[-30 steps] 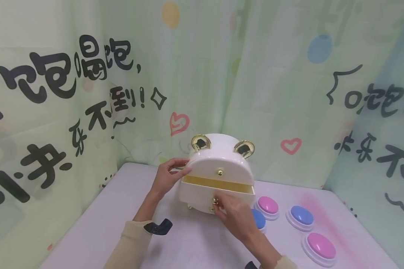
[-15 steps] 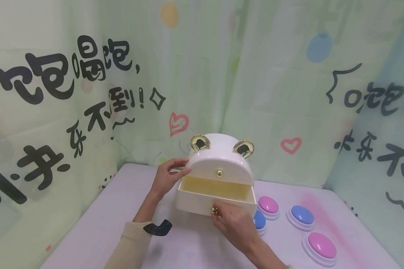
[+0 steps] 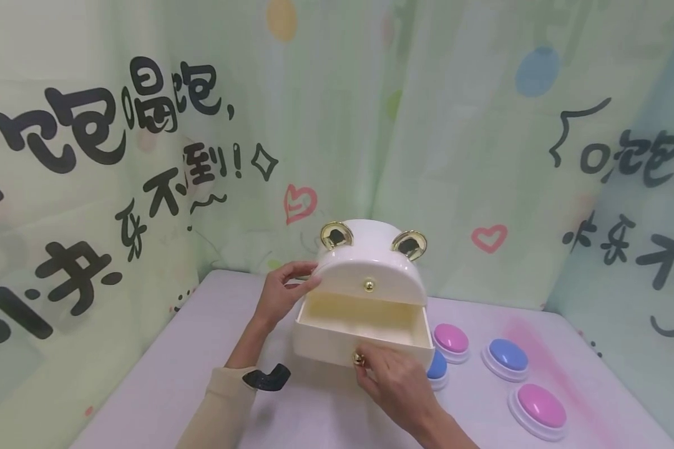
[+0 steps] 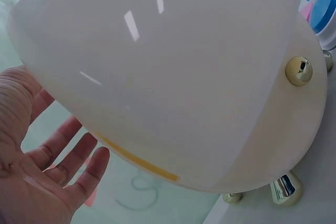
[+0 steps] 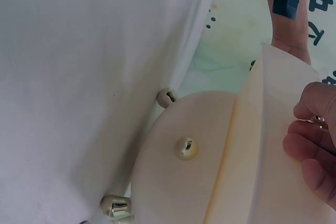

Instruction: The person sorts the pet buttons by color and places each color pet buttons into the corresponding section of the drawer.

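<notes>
A white rounded drawer box (image 3: 371, 265) with two gold-rimmed, ear-like rings on top stands on the table. Its middle drawer (image 3: 321, 345) is pulled well out, showing a pale yellowish inside. My right hand (image 3: 400, 385) pinches that drawer's gold knob (image 3: 358, 358) between thumb and fingers. At the box's left side, my left hand (image 3: 281, 296) touches the shell; the left wrist view shows its fingers (image 4: 94, 169) fairly straight along the edge. A lower gold knob (image 5: 186, 148) and short gold feet (image 5: 115, 206) appear in the right wrist view.
Pink and blue round push buttons on white bases, such as a pink one (image 3: 541, 405) and a blue one (image 3: 508, 354), stand right of the box. One blue button (image 3: 437, 365) is partly hidden by the drawer. A printed curtain (image 3: 455, 156) encloses the table's back and sides.
The middle drawer has slid out toward me from partly open to well out, with my right hand moving along on its knob. My left hand has stayed at the box's side.
</notes>
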`<state>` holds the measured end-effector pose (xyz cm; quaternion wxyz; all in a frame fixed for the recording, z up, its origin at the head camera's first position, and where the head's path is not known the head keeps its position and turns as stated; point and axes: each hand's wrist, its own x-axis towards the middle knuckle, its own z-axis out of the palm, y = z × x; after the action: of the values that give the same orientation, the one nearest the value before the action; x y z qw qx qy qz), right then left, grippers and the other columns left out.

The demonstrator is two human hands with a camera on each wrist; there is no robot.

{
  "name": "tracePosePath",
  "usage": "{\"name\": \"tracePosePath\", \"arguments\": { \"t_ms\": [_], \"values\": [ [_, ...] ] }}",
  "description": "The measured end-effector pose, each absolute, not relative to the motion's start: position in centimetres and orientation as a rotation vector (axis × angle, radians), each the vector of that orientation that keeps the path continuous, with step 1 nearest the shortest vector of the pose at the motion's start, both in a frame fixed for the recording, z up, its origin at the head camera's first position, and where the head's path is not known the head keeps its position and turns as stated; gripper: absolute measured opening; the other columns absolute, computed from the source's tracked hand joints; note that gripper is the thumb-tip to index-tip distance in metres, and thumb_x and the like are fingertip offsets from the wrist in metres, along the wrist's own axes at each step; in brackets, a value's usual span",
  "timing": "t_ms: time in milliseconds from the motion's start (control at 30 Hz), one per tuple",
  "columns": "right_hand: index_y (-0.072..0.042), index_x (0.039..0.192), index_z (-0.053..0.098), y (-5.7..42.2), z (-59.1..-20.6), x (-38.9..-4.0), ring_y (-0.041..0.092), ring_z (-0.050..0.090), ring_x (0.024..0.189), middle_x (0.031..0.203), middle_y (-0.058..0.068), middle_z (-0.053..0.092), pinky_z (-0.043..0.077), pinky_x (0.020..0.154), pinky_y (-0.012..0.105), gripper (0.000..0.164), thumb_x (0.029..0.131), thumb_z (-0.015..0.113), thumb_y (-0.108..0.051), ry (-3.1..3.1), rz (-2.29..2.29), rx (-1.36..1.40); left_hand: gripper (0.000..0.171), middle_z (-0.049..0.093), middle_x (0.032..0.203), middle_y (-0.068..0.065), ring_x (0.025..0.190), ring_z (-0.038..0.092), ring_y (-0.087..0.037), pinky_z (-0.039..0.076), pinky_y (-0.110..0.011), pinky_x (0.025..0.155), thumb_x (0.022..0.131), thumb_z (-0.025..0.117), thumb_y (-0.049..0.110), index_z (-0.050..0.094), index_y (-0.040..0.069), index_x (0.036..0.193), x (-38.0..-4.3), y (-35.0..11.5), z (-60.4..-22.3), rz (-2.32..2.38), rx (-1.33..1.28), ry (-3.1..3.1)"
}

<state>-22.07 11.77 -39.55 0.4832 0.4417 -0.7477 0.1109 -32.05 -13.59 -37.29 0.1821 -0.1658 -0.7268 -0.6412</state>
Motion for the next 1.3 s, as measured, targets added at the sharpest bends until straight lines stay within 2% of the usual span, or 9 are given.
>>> {"name": "tracePosePath", "arguments": {
  "t_ms": [133,267,467,633,800,967,1100,1300],
  "values": [
    [-0.009,0.092,0.064,11.8,-39.6,-21.7,0.007,0.063,0.061,0.075,-0.008,0.066,0.050,0.054,0.021,0.008,0.090,0.056,-0.011,-1.815,0.262,1.078,0.034,0.071,0.124,-0.011,0.116,0.066,-0.026,0.055,-0.028,0.088,0.090,0.080,0.016,0.073,0.006,0.122,-32.1,-13.5,-37.3,-1.824,-0.462,-2.036],
    [-0.009,0.092,0.064,11.9,-39.7,-21.2,0.007,0.064,0.062,0.074,-0.008,0.065,0.051,0.055,0.022,0.019,0.099,0.047,-0.015,-1.805,0.243,1.071,0.035,0.071,0.124,-0.011,0.116,0.066,-0.026,0.055,-0.026,0.088,0.089,0.081,0.016,0.073,0.006,0.122,-32.1,-13.5,-37.3,-1.834,-0.465,-2.030],
    [-0.009,0.091,0.064,12.0,-40.0,-20.6,0.006,0.061,0.059,0.073,-0.008,0.064,0.050,0.054,0.021,0.023,0.101,0.046,-0.017,-1.809,0.252,1.052,0.036,0.071,0.124,-0.011,0.117,0.066,-0.027,0.055,-0.037,0.093,0.089,0.081,0.017,0.073,0.007,0.122,-32.0,-13.5,-37.6,-1.835,-0.463,-2.044],
    [-0.009,0.092,0.065,12.0,-40.1,-20.5,0.005,0.060,0.058,0.074,-0.008,0.066,0.049,0.053,0.018,0.025,0.103,0.044,-0.018,-1.816,0.269,1.066,0.037,0.071,0.124,-0.011,0.117,0.066,-0.028,0.055,-0.034,0.091,0.089,0.081,0.018,0.073,0.007,0.123,-31.8,-13.5,-37.8,-1.831,-0.445,-2.053],
    [-0.010,0.097,0.069,12.4,-39.7,-20.2,0.006,0.065,0.064,0.080,-0.007,0.070,0.052,0.057,0.020,0.029,0.105,0.048,-0.029,-1.839,0.329,1.062,0.036,0.071,0.124,-0.011,0.116,0.066,-0.027,0.055,-0.030,0.089,0.089,0.081,0.017,0.073,0.007,0.123,-31.8,-13.5,-37.7,-1.829,-0.448,-2.047],
    [-0.008,0.103,0.071,13.3,-38.7,-19.6,0.004,0.064,0.061,0.074,-0.007,0.071,0.050,0.053,0.017,0.034,0.103,0.055,-0.038,-1.840,0.486,0.995,0.036,0.071,0.123,-0.012,0.116,0.065,-0.027,0.055,-0.027,0.088,0.089,0.081,0.017,0.073,0.006,0.123,-32.0,-13.5,-37.5,-1.834,-0.465,-2.033],
    [-0.005,0.102,0.071,14.0,-37.9,-19.5,0.002,0.063,0.057,0.068,-0.007,0.071,0.045,0.051,0.013,0.036,0.103,0.056,-0.038,-1.809,0.630,0.941,0.036,0.071,0.123,-0.012,0.117,0.065,-0.027,0.055,-0.025,0.088,0.089,0.081,0.017,0.073,0.006,0.123,-32.1,-13.5,-37.4,-1.835,-0.464,-2.030],
    [-0.003,0.103,0.071,14.9,-37.2,-19.6,0.001,0.061,0.058,0.069,-0.007,0.070,0.045,0.053,0.013,0.036,0.102,0.060,-0.037,-1.807,0.770,0.888,0.036,0.071,0.123,-0.011,0.117,0.065,-0.027,0.055,-0.028,0.089,0.090,0.081,0.018,0.073,0.007,0.123,-32.1,-13.5,-37.6,-1.833,-0.458,-2.036]
  ]
}}
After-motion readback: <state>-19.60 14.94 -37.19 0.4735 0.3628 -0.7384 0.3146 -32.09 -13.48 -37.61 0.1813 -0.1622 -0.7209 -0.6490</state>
